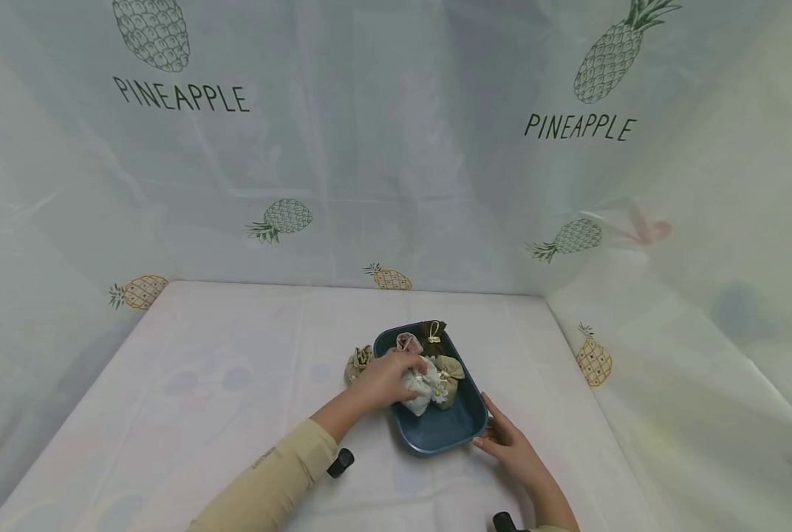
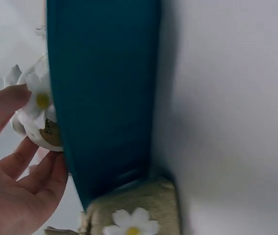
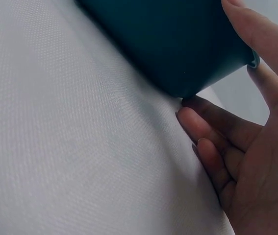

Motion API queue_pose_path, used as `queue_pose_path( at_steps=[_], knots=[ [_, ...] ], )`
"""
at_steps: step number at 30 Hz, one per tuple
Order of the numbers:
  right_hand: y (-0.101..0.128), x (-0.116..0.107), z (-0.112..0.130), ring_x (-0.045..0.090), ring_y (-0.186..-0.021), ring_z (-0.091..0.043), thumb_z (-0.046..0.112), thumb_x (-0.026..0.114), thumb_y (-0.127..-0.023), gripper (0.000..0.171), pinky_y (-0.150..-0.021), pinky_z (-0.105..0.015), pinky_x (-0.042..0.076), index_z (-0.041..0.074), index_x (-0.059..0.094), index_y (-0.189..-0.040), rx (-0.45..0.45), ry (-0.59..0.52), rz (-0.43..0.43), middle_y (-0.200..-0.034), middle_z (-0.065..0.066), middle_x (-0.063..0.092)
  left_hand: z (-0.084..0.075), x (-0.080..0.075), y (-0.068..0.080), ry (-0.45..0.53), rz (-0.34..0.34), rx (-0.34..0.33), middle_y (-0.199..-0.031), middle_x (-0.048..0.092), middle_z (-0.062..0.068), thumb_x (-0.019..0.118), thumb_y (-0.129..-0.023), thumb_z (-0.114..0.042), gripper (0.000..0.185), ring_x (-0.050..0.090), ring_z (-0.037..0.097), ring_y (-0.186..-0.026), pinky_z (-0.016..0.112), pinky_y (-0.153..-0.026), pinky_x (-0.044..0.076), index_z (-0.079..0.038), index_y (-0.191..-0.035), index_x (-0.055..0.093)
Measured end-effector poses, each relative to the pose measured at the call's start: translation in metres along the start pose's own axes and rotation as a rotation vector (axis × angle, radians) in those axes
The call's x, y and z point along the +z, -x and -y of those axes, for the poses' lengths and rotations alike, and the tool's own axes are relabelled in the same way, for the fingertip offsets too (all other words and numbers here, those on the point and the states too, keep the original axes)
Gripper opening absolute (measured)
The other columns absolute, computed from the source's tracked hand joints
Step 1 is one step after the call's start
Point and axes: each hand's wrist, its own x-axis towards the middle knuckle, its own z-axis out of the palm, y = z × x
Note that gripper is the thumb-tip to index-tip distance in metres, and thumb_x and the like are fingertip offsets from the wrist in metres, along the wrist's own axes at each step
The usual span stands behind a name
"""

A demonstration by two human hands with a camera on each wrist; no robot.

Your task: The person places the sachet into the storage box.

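My left hand [image 1: 388, 378] is curling its fingers [image 2: 1, 110] round the white pouch [image 1: 420, 390] with the daisy, pinching it inside the blue tray [image 1: 436, 436]; my right hand [image 1: 507, 442] is lying with relaxed, spread fingers [image 3: 212, 127] against the tray's near right corner, holding nothing; the tray is sitting mid-table [image 1: 203, 384]; more pouches [image 1: 448, 369] are lying in it; a tan pouch [image 1: 357, 362] is resting outside, touching its left wall.

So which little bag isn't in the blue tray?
The tan bag by the tray's left rim lies on the table. The white, pink, brown and beige bags are all inside it.
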Motion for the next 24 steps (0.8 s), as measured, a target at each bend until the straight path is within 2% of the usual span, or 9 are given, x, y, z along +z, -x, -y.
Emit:
queue_pose_path(
  at_steps=[3, 10, 20, 24],
  knots=[
    [0.001, 0.0, -0.001, 0.059, -0.097, -0.023, 0.014, 0.076, -0.085, 0.082, -0.081, -0.027, 0.049, 0.019, 0.031, -0.154, 0.001, 0.003, -0.007, -0.127, -0.021, 0.056, 0.002, 0.003, 0.001, -0.012, -0.002, -0.008, -0.119, 0.064, -0.005, 0.086, -0.075, -0.022, 0.039, 0.057, 0.02, -0.111, 0.038, -0.083, 0.051, -0.026, -0.109, 0.067],
    [0.001, 0.0, -0.001, 0.058, -0.097, -0.023, 0.013, 0.075, -0.086, 0.082, -0.081, -0.027, 0.049, 0.018, 0.03, -0.154, 0.0, -0.01, -0.002, -0.129, -0.023, 0.055, 0.006, 0.009, 0.0, -0.017, 0.003, 0.004, -0.118, 0.065, -0.006, 0.086, -0.076, -0.023, 0.039, 0.06, 0.017, -0.106, 0.037, -0.081, 0.051, -0.026, -0.11, 0.067],
    [-0.002, 0.001, -0.001, 0.058, -0.097, -0.023, 0.013, 0.075, -0.086, 0.081, -0.08, -0.027, 0.049, 0.018, 0.031, -0.154, -0.003, -0.018, 0.001, -0.128, -0.023, 0.055, 0.012, 0.016, 0.002, -0.104, -0.018, 0.057, -0.117, 0.066, -0.008, 0.086, -0.075, -0.026, 0.04, 0.06, 0.017, -0.109, 0.045, -0.091, 0.046, -0.028, -0.11, 0.067],
    [-0.002, 0.001, -0.002, 0.058, -0.097, -0.024, 0.012, 0.075, -0.086, 0.082, -0.08, -0.027, 0.05, 0.017, 0.031, -0.154, -0.007, -0.024, -0.001, -0.127, -0.023, 0.055, 0.013, 0.017, 0.003, -0.12, -0.026, 0.083, -0.117, 0.066, -0.007, 0.086, -0.075, -0.026, 0.039, 0.06, 0.017, -0.11, 0.043, -0.091, 0.047, -0.027, -0.109, 0.067]
  ],
)
